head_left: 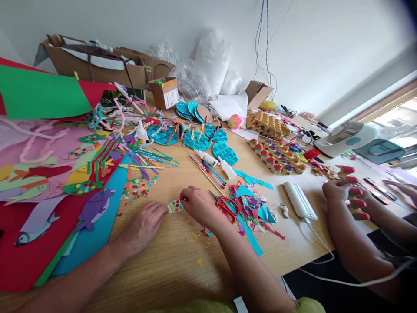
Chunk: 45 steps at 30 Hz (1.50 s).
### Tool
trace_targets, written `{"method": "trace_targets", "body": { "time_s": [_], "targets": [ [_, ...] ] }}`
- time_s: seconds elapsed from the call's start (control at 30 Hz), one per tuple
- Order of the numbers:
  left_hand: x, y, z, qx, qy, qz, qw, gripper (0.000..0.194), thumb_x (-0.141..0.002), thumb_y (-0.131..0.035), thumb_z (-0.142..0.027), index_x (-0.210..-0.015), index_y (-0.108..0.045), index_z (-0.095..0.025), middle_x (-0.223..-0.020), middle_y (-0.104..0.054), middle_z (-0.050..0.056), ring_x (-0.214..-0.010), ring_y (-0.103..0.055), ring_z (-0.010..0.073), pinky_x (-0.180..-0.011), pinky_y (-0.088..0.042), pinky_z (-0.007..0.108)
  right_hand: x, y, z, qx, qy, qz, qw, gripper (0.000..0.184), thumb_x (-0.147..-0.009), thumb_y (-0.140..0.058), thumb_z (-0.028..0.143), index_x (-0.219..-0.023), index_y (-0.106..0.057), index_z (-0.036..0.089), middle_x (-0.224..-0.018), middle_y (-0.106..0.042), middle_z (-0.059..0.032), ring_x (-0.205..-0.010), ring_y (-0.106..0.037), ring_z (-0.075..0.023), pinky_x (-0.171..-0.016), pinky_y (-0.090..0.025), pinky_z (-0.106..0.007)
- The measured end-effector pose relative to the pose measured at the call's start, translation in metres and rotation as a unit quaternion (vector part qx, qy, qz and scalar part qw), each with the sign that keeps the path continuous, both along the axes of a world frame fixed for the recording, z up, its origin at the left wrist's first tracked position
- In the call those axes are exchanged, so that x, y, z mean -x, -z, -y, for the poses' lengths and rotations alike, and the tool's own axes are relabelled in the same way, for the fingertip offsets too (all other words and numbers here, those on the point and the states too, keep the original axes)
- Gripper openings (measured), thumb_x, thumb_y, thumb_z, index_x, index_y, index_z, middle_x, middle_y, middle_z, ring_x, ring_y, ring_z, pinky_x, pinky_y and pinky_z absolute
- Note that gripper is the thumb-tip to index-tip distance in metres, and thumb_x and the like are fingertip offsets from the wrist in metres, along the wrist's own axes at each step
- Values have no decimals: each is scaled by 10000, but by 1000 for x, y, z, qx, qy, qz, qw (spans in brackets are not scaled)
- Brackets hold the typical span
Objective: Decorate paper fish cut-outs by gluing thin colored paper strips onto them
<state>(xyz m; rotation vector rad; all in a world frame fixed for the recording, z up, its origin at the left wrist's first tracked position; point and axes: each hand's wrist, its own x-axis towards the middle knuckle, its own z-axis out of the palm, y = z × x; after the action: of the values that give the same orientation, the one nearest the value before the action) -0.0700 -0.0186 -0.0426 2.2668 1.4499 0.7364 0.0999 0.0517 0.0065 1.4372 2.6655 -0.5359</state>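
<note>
The small pale yellow paper fish [175, 206], dotted with red, lies on the table [182, 278] between the fingertips of the two hands. The left hand [143, 224] rests on the tabletop with its fingers side by side, their tips touching the fish's left end; I cannot tell whether they clamp it or only press on it. The right hand [199, 208] is bent over the fish's other end with its fingertips drawn in close; whether anything is pinched there is hidden. Just right of the right fingers are red-handled scissors [218, 199], and beyond them a heap of paper scraps [265, 214]. Past the right fingertips, farther from the body, lie two glue bottles [228, 169] and a few pens [213, 173]. Just beyond the left fingertips are many tiny paper dots [143, 187], with a fan of thin paper strips [150, 158] farther on. To the left of the left fingers, a purple paper whale [96, 208] lies over stacked coloured sheets [19, 265]. Nearer the body than the right fingertips is a yellow scrap [200, 262]. Well to the right of the right fingers, another person's hand [335, 190] is at a red-tipped row of egg carton cups [358, 203].
</note>
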Motion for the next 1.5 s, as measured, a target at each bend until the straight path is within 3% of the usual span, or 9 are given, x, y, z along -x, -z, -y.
{"method": "trace_targets", "body": {
  "time_s": [0.47, 1.0, 1.5],
  "targets": [
    [1, 2, 0, 5, 6, -10, 1000, 256, -828, -310, -78, -775, -544, -167, -843, -615, 79, -812, -570, 200, -737, -487, 327, 5, 8, 4, 14, -18, -12, 1000, 222, -786, -446, 172, -822, -664, 192, -847, -630, -40, -743, -578, -136, -591, -341, -221],
    [1, 3, -1, 0, 5, -12, 1000, 268, -834, -311, -83, -797, -566, -160, -840, -625, 75, -799, -576, 195, -731, -492, 326, 5, 5, 0, 28, -4, -14, 999, 226, -803, -453, 181, -896, -658, 196, -904, -636, -35, -822, -575, -136, -675, -364, -211],
    [2, 3, -1, 4, -1, -11, 1000, 270, -815, -316, -67, -791, -567, -162, -838, -624, 75, -805, -575, 192, -735, -496, 329, 5, 7, 2, 22, -9, -26, 999, 231, -782, -442, 180, -842, -665, 189, -863, -644, -43, -778, -572, -141, -636, -357, -225]
  ]
}}
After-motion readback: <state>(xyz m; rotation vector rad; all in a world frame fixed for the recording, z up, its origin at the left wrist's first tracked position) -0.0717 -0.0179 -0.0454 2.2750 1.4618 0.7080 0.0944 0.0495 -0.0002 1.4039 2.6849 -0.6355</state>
